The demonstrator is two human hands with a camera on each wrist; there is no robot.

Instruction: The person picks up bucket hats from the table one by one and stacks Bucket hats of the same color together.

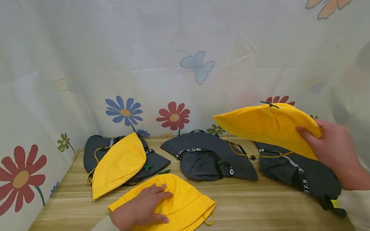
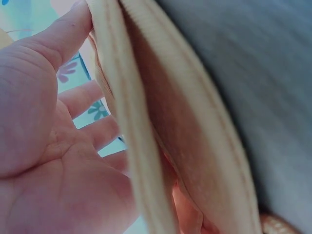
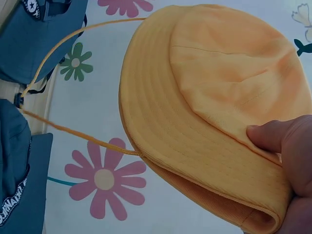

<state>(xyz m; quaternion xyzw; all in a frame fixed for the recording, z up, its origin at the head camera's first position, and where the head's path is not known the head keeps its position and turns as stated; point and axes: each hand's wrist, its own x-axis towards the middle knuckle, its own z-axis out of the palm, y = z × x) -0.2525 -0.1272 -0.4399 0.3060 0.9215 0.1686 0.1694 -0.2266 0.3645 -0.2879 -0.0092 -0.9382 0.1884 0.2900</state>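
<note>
In the head view my right hand pinches the end of a yellow bucket hat, folded flat and lifted over a dark grey hat at the right. Its yellow chin cord dangles in a loop in the right wrist view. My left hand rests with spread fingers on a second folded yellow hat lying on the table front. The left wrist view shows that hat's layered brim edges beside the open palm, with the fingertips partly hidden behind the fabric.
On the wooden table, a third yellow hat lies on a dark grey hat at the left. Another dark grey hat with a lettered strap sits in the middle. A flower-printed curtain hangs behind and at both sides.
</note>
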